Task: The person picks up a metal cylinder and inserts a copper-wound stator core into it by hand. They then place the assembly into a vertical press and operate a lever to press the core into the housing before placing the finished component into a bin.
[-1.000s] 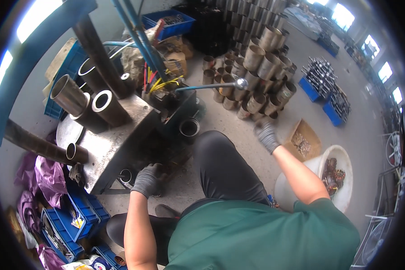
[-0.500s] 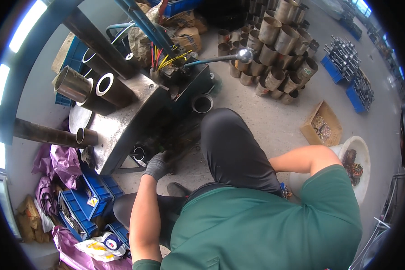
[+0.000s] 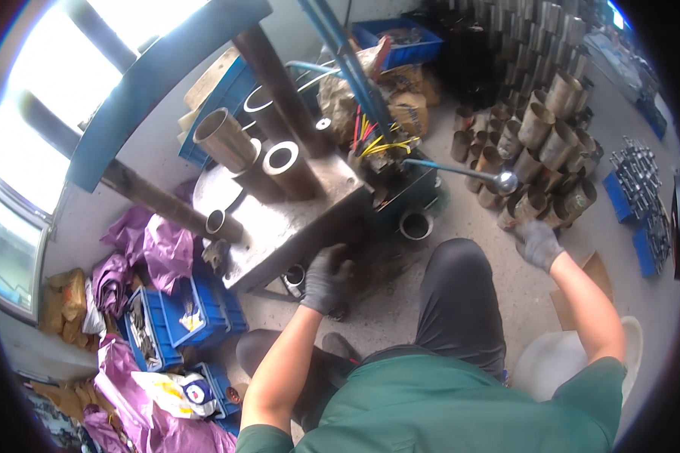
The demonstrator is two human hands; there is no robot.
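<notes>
1. Head view: the nearest metal tube [image 3: 531, 202] stands at the near edge of a floor stack, just past the right hand [image 3: 540, 245]. Its open mouth faces up; its long axis looks roughly upright, top leaning rightward, though the lens may cause that lean.
2. That gloved hand, blurred from where I stand, is by the tube's foot; I can't tell whether it grips, touches or merely hovers.
3. The stack [image 3: 559, 143] rises in tiers, tubes on end, probably because their flat rims sit steadily and save floor space.
4. The left hand [image 3: 327, 279], also gloved, hangs beside the steel table [image 3: 272, 226], fingers loosely bent; its palm is hidden, so I can't tell if it holds anything.
5. On that table, thick tubes [image 3: 291, 172] stand upright, likely for easy reach.
6. A ball-ended lever [image 3: 505, 182] juts toward the stack, presumably to give leverage.
</notes>
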